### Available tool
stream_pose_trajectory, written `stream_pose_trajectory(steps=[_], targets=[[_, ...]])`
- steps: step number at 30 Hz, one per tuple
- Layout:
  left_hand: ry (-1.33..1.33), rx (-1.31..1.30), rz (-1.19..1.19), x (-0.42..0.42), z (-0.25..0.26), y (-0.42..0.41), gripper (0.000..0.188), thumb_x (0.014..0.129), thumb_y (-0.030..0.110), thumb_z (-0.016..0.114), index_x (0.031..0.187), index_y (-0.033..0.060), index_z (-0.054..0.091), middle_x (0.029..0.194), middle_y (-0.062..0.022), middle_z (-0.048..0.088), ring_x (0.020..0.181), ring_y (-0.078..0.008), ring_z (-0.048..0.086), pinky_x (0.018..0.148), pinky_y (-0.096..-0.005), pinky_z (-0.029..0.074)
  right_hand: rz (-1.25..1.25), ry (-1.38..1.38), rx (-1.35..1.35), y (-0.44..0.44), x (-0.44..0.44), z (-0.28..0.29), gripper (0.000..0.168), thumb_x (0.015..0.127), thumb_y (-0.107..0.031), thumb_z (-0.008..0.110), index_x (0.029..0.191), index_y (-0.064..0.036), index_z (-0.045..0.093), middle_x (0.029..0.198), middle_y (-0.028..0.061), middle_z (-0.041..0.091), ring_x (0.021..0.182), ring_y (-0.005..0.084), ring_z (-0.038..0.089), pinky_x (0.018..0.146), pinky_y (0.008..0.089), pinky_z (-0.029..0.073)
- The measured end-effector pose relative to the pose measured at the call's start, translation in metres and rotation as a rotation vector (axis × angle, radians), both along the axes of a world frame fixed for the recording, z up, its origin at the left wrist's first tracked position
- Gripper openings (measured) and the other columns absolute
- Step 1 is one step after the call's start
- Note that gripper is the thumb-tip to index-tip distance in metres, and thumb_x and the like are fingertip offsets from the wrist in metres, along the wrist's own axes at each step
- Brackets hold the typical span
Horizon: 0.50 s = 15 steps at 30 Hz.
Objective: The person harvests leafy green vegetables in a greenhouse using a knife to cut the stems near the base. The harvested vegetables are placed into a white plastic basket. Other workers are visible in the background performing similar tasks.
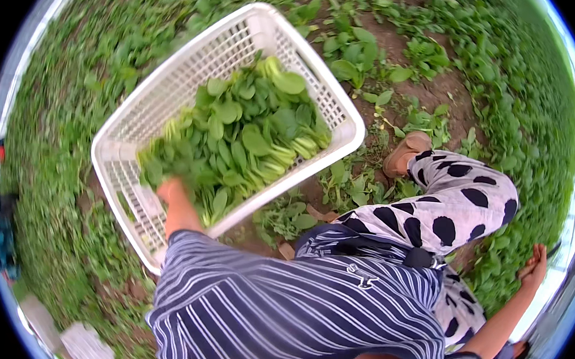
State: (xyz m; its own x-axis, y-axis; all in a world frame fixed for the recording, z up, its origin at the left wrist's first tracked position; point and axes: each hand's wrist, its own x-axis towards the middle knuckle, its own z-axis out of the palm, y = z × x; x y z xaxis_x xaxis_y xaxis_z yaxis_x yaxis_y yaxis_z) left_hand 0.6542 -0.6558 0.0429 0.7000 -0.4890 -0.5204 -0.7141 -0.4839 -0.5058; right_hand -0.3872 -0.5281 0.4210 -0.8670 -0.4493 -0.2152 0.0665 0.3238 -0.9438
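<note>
My left hand (pixel 170 189) reaches into a white plastic crate (pixel 348 125) with slatted walls, at its near left corner. It touches leafy greens there; motion blur and leaves cover the fingers, so its grip is unclear. Bunches of greens with pale stems, like bok choy (pixel 257 141), lie in rows over much of the crate floor. Out at the far right, my right hand (pixel 535 265) is raised with curled fingers. A dark, pointed blade, apparently a knife (pixel 555 250), sticks out from it; its handle is hidden.
Growing leafy plants (pixel 360 56) and bare soil (pixel 458 99) surround the crate. My bent leg in spotted trousers (pixel 448 202) and a brown shoe (pixel 405 153) are right of it. A pale, flat object (pixel 87 344) lies at lower left; a teal item (pixel 2 233) is at the left rim.
</note>
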Motion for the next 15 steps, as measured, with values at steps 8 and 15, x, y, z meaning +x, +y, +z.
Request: stream_pose_trajectory(steps=[8, 15], targets=[[0.724, -1.213, 1.325, 0.021, -0.011, 0.0, 0.08, 0.054, 0.022, 0.088, 0.117, -0.0067, 0.049, 0.104, -0.0161, 0.061, 0.086, -0.0251, 0.06, 0.075, -0.0423, 0.053, -0.033, -0.172, 0.226, 0.018, 0.044, -0.107, 0.022, 0.085, -0.031, 0.066, 0.079, -0.01, 0.059, 0.066, 0.0012, 0.059, 0.045, 0.008, 0.044, 0.039, 0.0207, 0.037], [0.344, -1.215, 0.647, -0.042, 0.093, -0.024, 0.061, 0.065, 0.028, 0.079, 0.107, -0.009, 0.056, 0.102, -0.0219, 0.061, 0.085, -0.0329, 0.06, 0.078, -0.042, 0.048, 0.143, -0.313, 0.359, 0.004, 0.064, -0.165, 0.008, 0.075, -0.005, 0.054, 0.072, 0.003, 0.053, 0.06, 0.0086, 0.052, 0.047, 0.016, 0.048, 0.041, 0.0278, 0.043]])
